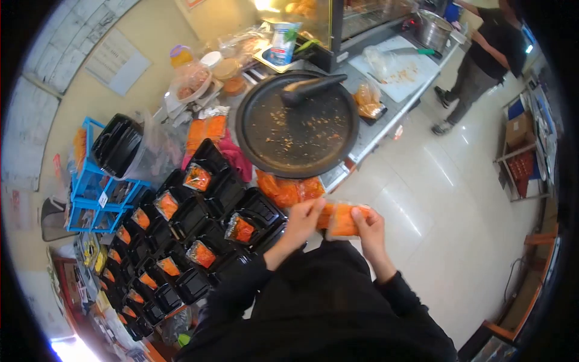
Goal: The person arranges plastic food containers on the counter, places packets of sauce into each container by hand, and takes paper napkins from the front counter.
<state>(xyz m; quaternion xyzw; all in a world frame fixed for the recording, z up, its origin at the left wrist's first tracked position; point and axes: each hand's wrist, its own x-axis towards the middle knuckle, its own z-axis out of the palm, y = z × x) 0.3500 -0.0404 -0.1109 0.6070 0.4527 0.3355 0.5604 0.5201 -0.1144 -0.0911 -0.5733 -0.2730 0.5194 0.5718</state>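
Observation:
In front of my body, my left hand (303, 222) and my right hand (371, 229) hold a strip of clear sauce packets (344, 222) with orange contents. Left thumb and fingers pinch its left part, while the right thumb presses on the packet at the other end. More orange packets (280, 190) lie on the counter edge just beyond my left hand. To the left stand rows of open black plastic trays (187, 211). Many of them contain a small orange packet, such as the nearest packet (241, 230).
A large round stone mortar (295, 136) with a dark pestle (313, 89) sits on the counter. Behind it is a white cutting board (395, 69) with a green-handled knife (416, 52). A blue rack (90, 199) stands at left. Another person (482, 60) stands at upper right.

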